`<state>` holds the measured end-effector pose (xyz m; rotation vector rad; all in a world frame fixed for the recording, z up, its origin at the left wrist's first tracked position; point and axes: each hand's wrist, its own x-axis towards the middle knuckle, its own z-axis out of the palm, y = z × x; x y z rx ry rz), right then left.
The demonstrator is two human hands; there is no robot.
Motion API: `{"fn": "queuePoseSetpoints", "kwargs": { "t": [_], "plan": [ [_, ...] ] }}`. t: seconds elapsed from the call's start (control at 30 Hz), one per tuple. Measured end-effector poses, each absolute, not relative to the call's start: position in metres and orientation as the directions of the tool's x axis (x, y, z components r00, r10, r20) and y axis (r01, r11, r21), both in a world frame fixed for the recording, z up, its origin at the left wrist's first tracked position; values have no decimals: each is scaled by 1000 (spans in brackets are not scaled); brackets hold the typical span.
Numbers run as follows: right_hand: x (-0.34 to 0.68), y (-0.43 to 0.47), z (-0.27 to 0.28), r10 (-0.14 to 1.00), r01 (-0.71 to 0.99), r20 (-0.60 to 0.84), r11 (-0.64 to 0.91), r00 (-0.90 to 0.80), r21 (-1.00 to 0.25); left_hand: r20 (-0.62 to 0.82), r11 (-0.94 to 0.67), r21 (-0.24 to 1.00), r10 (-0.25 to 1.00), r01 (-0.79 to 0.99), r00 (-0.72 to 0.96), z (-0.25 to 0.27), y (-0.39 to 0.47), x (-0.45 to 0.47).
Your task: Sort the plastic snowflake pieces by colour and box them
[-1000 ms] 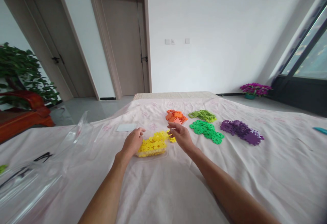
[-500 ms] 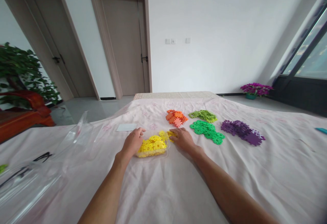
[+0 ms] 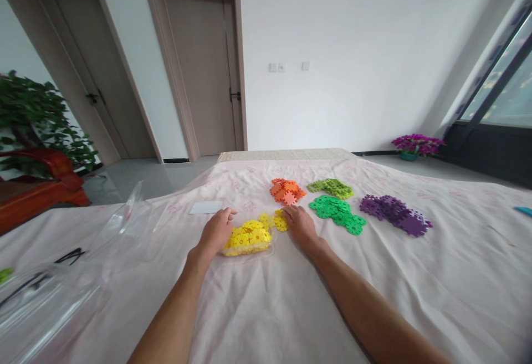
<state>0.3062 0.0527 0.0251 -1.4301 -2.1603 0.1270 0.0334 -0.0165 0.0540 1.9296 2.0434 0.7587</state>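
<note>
A clear plastic container (image 3: pixel 272 246) full of yellow snowflake-shaped plastic discs (image 3: pixel 249 236) lies between my hands. At its left side, my left hand (image 3: pixel 216 232) has its fingers curled against the wall; the grip is partly hidden. A few more yellow discs (image 3: pixel 280 221) lie on the cloth just past the container's right far corner. Beside them my right hand (image 3: pixel 300 224) rests with its fingers bent down and stretched forward, the fingertips at the edge of the nearest disc.
Sorted piles lie beyond: orange pieces (image 3: pixel 287 191), light green pieces (image 3: pixel 332 188), green discs (image 3: pixel 338 214) and purple pieces (image 3: pixel 394 215). A white card (image 3: pixel 205 207) is at the left, near clear plastic packaging (image 3: pixel 54 297). A patterned cloth (image 3: pixel 266 308) covers the surface.
My right hand has shifted slightly right, uncovering the yellow discs that were under its fingers. My left hand and the container have stayed in place.
</note>
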Motion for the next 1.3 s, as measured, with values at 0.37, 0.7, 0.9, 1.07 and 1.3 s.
{"fn": "queuePoseSetpoints", "kwargs": {
  "t": [0.37,0.7,0.9,1.07,1.3],
  "plan": [
    [276,39,45,653,354,724,746,-222,-564,214,-52,548,974,835,-80,49,-13,33],
    [282,47,24,776,637,542,601,-322,-482,191,-30,551,977,834,-92,52,-14,34],
    [280,36,32,816,774,295,570,-497,-275,186,-10,537,977,843,-107,54,-16,35],
    [276,34,41,806,788,250,584,-536,-195,173,0,527,979,850,-106,57,-18,36],
    [274,41,34,801,799,318,575,-508,-173,179,-12,526,979,851,-97,59,-20,37]
  ]
}}
